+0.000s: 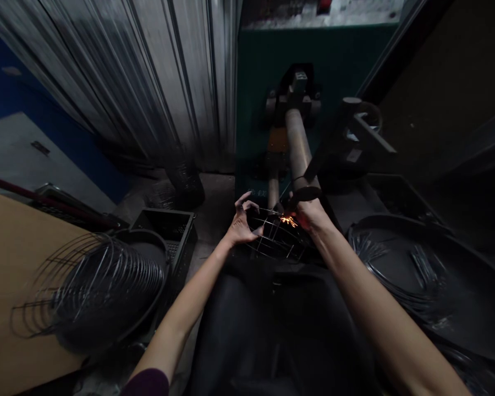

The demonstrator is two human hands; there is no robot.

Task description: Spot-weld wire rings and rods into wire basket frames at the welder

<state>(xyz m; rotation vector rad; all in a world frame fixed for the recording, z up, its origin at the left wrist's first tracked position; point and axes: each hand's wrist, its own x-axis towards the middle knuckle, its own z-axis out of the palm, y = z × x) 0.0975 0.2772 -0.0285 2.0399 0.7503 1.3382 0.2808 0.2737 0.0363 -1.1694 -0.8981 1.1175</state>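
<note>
Where sparks point(288, 221) flare at the tip of the welder's arm point(297, 148), we list first a round wire guard point(274, 236), held between both our hands so that one crossing of its wires sits under the electrode.

Left hand point(242, 223): fingers spread and curled onto the guard's left rim, gripping it lightly, probably to steady and turn it.

Right hand point(311, 214): closed on the guard's right side, just beside the sparks, keeping the wires pressed to the contact point; how tightly, we cannot tell in the dark.

Welding machine point(313, 60): green cabinet straight ahead, its cylindrical arm reaching toward us over our lap.

Stack of wire guards point(94, 283): nested on their sides at the edge of a wooden board point(8, 286) to our left, within reach of the left arm.

Black crate point(165, 231): on the floor beyond the stack, contents unclear.

Black tray point(416, 264): to our right, holding loose wire pieces point(421, 261), near the right elbow.

Corrugated metal wall point(148, 71): behind, left of the machine.
</note>
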